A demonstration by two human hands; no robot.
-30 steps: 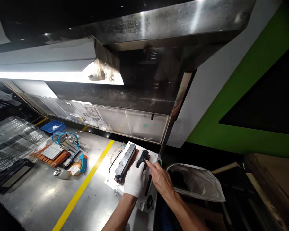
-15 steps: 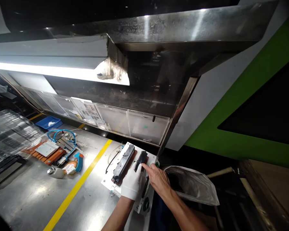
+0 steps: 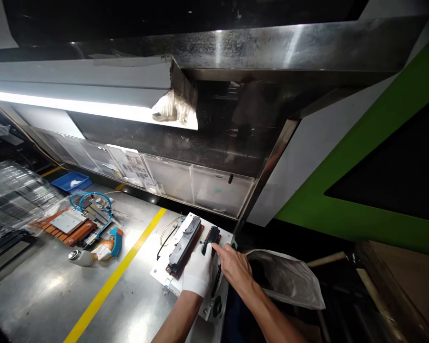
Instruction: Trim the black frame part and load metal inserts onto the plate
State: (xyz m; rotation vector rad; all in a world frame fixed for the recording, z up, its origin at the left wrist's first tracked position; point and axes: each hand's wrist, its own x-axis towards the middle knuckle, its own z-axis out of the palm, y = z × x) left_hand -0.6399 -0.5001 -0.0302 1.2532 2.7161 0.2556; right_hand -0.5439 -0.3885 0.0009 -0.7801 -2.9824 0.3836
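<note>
Shiny metal makes up the surface (image 3: 57,295), with a yellow stripe (image 3: 117,278) running across it from the near left toward the far middle. Above it hangs a steel hood (image 3: 271,43) with a bright light strip (image 3: 75,107) under its left part, and a row of clear plastic panels (image 3: 200,188) stands along the far edge. To the right rises a wall with a green band (image 3: 372,157).

Near the right end of the surface lies a white plate (image 3: 160,271) carrying a long black block (image 3: 184,241) on a brown base, with a thin black cable (image 3: 166,238) curling off its left side. Just right of the block sits a small black part (image 3: 211,236). The left hand (image 3: 197,274), in a white glove, rests flat on the plate just near of the block, its grip spread apart and holding nothing. The right hand (image 3: 234,267), bare, reaches in from the near right, its forefinger stretched out and touching the small black part; the other fingers are loosely curled, clamped on nothing.

Right of the hands, off the surface edge, sags a clear plastic bag (image 3: 289,281). Far to the left lie an orange board (image 3: 66,228) with a grey plate on it, a blue hose (image 3: 89,200), a blue tray (image 3: 71,181), and a small metal can (image 3: 79,257) on its side. Stacked clear sheets (image 3: 14,200) fill the left edge
</note>
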